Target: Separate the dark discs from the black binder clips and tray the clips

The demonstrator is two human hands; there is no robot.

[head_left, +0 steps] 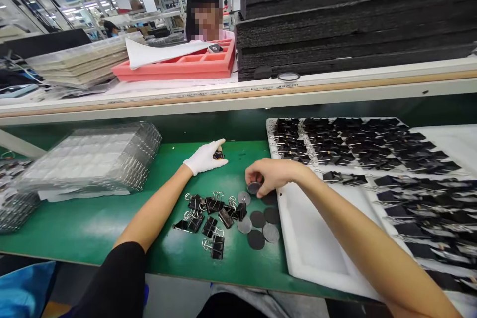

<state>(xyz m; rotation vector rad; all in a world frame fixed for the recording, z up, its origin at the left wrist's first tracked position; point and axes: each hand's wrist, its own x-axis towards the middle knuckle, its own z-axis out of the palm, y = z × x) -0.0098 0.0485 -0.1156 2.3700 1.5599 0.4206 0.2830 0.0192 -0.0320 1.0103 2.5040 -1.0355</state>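
My left hand point(206, 158), in a white glove, is closed around a small dark round part point(218, 155) above the green table point(167, 253); its details are too small to tell. My bare right hand point(266, 176) pinches a dark grey disc point(254, 188) beside the white tray. Below it, several round discs point(257, 219), some black and some grey, lie on the green surface. To their left is a loose cluster of black binder clips point(214, 204) with silver wire handles, and one clip point(218, 247) sits nearest the front edge.
White foam trays point(292, 258) at the right hold rows of black clips point(346, 144). Stacked clear plastic trays point(93, 154) stand at the left. Behind a raised shelf edge point(186, 100) are a red tray point(204, 67), black foam sheets point(354, 20) and a person point(204, 15).
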